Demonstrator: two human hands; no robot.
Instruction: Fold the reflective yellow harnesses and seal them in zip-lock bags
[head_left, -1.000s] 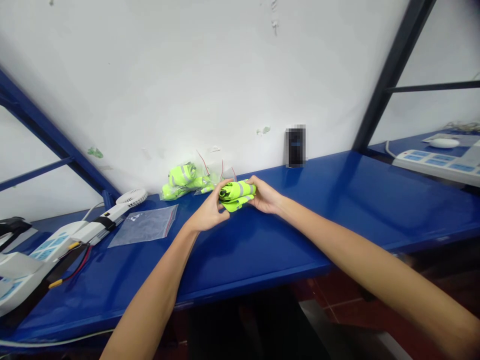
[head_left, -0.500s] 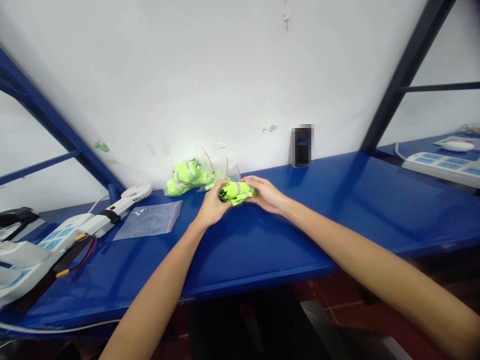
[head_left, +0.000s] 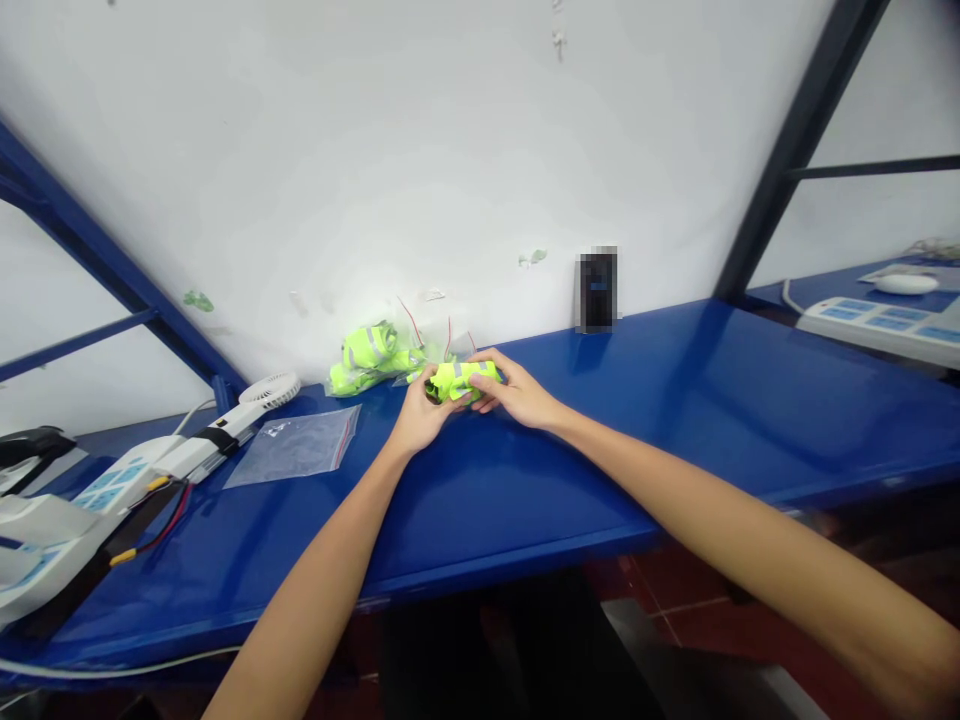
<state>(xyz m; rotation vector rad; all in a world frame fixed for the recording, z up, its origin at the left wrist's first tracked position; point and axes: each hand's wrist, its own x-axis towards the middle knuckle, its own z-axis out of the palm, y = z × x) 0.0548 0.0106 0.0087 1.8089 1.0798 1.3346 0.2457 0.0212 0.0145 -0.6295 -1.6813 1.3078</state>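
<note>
A rolled neon-yellow bundle with grey reflective bands [head_left: 459, 378] is held between both hands above the blue table [head_left: 480, 500]. My left hand [head_left: 418, 412] grips its left end, where a dark opening of the roll shows. My right hand [head_left: 519, 392] wraps round the right end, its thumb lying across the front. Behind and to the left, more neon-yellow bundles in clear plastic bags [head_left: 369, 355] lie against the wall. A flat clear zip bag with a red seal line [head_left: 296, 445] rests on the table to the left.
On the left are a small white fan [head_left: 271, 390], a white power strip [head_left: 120, 480] and red-black wires with yellow connectors [head_left: 172, 510]. A pixelated dark object [head_left: 598, 291] stands against the wall. Another power strip [head_left: 885, 325] lies at the right, beyond a dark post [head_left: 787, 150].
The right thumb has come over the front of the bundle, and the bundle's hanging flap is now tucked closer. The whole view has shifted slightly.
</note>
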